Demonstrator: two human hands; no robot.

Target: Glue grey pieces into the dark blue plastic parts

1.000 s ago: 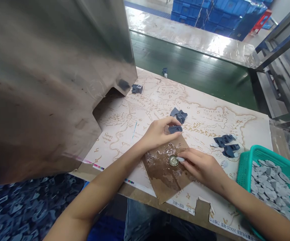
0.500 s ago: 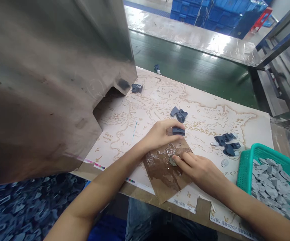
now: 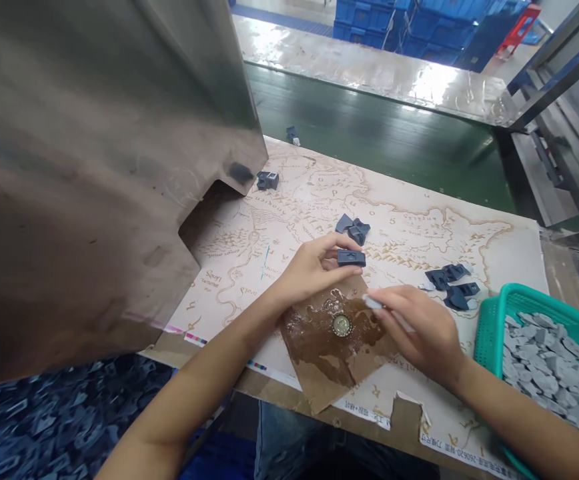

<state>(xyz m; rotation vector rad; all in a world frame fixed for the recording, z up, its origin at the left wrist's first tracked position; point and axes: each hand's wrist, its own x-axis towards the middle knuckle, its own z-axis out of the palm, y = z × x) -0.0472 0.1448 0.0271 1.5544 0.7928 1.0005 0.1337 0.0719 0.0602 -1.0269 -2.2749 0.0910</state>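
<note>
My left hand (image 3: 322,267) grips a dark blue plastic piece (image 3: 351,258) between thumb and fingers, a slot showing on its face. In my right hand (image 3: 419,330) a small light grey piece (image 3: 372,302) is pinched at the fingertips. Below and between both hands lies a brown cardboard sheet (image 3: 319,373), wet and glossy in its middle. A small round metal cap (image 3: 341,325) sits on the sheet. Just beyond my left hand, dark blue pieces (image 3: 353,228) lie on the map-printed paper (image 3: 229,267).
A green basket (image 3: 514,293) of grey pieces stands at the right. Several dark pieces (image 3: 452,287) lie beside it. A large metal chute (image 3: 119,167) rises at the left above a heap of dark pieces (image 3: 69,413). A green conveyor belt (image 3: 379,127) runs behind the paper.
My right hand has lifted off the round cap and moved up and right, now showing a grey piece in its fingertips. The dark blue piece in my left hand has turned, its slotted face showing.
</note>
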